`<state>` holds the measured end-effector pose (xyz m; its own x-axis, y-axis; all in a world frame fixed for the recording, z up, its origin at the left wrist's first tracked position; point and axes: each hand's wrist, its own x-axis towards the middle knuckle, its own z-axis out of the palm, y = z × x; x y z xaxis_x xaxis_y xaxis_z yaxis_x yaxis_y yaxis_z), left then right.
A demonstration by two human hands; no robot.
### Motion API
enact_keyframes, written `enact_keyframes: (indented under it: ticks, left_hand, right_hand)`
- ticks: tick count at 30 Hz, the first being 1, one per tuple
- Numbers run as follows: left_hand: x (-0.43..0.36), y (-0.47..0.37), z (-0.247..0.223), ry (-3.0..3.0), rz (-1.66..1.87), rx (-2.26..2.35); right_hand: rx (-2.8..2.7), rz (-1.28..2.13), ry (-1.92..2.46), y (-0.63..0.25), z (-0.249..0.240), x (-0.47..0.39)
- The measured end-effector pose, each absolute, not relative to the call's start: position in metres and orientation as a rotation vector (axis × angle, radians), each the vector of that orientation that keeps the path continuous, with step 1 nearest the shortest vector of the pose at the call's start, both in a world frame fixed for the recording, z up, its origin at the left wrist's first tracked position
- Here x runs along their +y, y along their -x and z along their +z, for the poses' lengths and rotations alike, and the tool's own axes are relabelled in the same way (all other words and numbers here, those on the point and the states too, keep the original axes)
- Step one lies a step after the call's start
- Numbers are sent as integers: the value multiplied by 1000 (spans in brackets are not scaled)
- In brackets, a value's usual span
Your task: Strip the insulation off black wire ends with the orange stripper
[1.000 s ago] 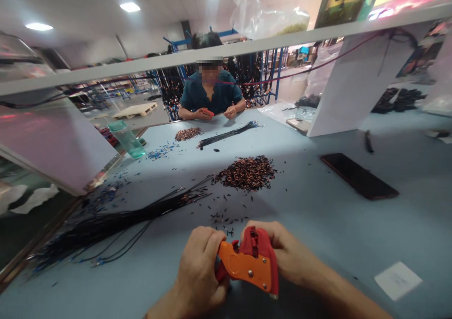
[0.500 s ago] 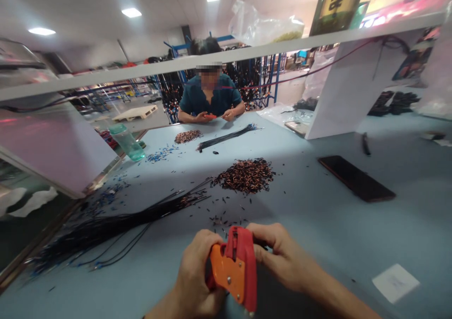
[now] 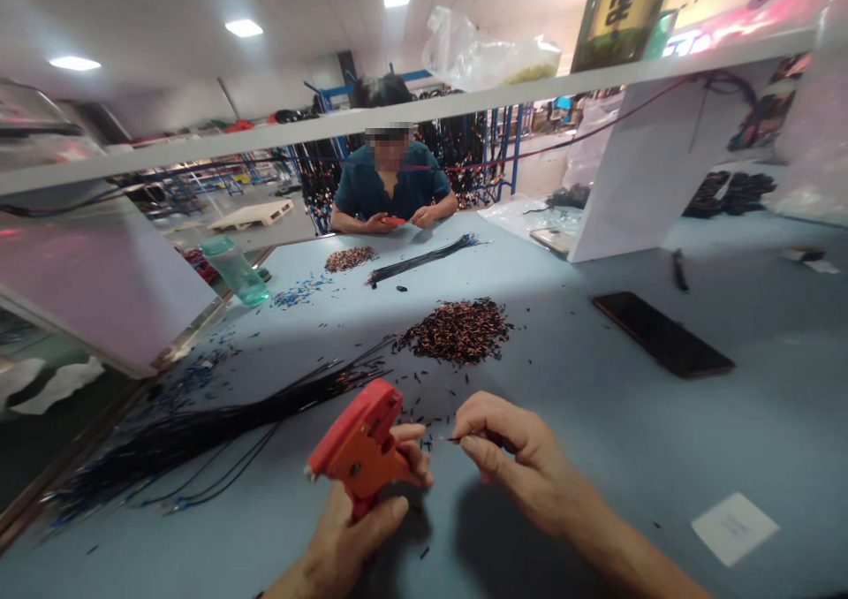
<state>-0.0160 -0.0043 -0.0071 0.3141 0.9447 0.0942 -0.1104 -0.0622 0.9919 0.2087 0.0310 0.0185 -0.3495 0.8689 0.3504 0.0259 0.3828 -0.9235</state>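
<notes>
Away swings our red-and-orange hand tool (image 3: 361, 447), head now tipped over to the left, and our hands have parted where half a second ago they were close together at it. From the left, then: blue bits (image 3: 199, 369) lie scattered along the edge, and beside them stretches a long bundle of black wires (image 3: 252, 413) on the surface (image 3: 563, 422), blue tips at the near end, coppery ends at the far one. Next comes our left hand (image 3: 354, 533), loosely closed about the tool's handle, thumb and fingers reaching past it. Beyond sits a heap of black-and-copper bits (image 3: 457, 332), with strays trailing toward us (a good many, too!). And our right hand (image 3: 513, 458) is nearly closed, fingertips pinching something thin and dark (image 3: 454, 440), perhaps a wire end; we can't make out its full length. Further right, a dark phone (image 3: 662, 334) and a white card (image 3: 735, 528) lie untouched. How far along are we? Judging by that heap and those coppery ends, we'd say plenty of wires are done and one piece is in hand; how many remain, we cannot tell.
</notes>
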Motion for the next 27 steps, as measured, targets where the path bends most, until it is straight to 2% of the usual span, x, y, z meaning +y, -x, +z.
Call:
enact_keyframes:
  ticks: [4,9,13,18,27]
  left_hand:
    - [-2,9,-7,-1007,977,600]
    - [-4,2,-14,-859,823,515]
    - [0,-7,-21,-745,674,463]
    - [19,-19,-16,-646,698,339]
    - [31,-15,-10,-597,695,254]
  right_hand:
    - [-1632,1185,845,-210,16,33]
    - [-1566,1296,906,-211,14,36]
    - [-1490,1221,974,-212,14,37]
    - [-1374,1194,992,-215,10,41]
    - [-1672,909,984,-213,14,37]
